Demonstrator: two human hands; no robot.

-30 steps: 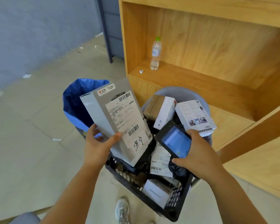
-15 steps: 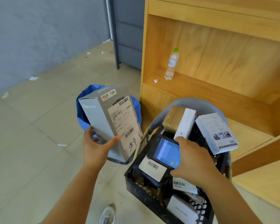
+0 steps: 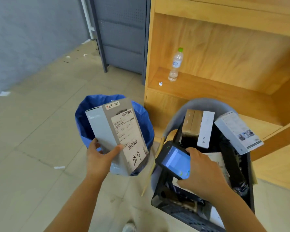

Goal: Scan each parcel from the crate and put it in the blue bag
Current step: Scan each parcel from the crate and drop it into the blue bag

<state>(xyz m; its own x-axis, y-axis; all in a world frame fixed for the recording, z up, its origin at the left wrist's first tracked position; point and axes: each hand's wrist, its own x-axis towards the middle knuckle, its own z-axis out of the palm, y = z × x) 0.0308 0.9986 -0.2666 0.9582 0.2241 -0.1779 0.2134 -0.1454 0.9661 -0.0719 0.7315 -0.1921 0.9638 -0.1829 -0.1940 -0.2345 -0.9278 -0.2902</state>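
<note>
Left hand [image 3: 99, 158], fingers and thumb clamped round the lower end of the grey parcel [image 3: 117, 131], holds it near upright over the open blue bag [image 3: 145, 124] directly beneath; right hand [image 3: 203, 174] grips the scanner [image 3: 172, 159] above the crate [image 3: 174, 213].

Blue bag [image 3: 82, 124] stands on floor [image 3: 32, 139]; bottle [image 3: 176, 64] on shelf [image 3: 216, 88].

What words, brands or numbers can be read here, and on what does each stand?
"济宁", handwritten on the shipping label of the grey box.
"公牛", on the sticker at the top of that box.
Too small or blurred: the shipping label's fine print, the label of the bottle, the screen of the scanner, the print on the white box with photos.
</note>
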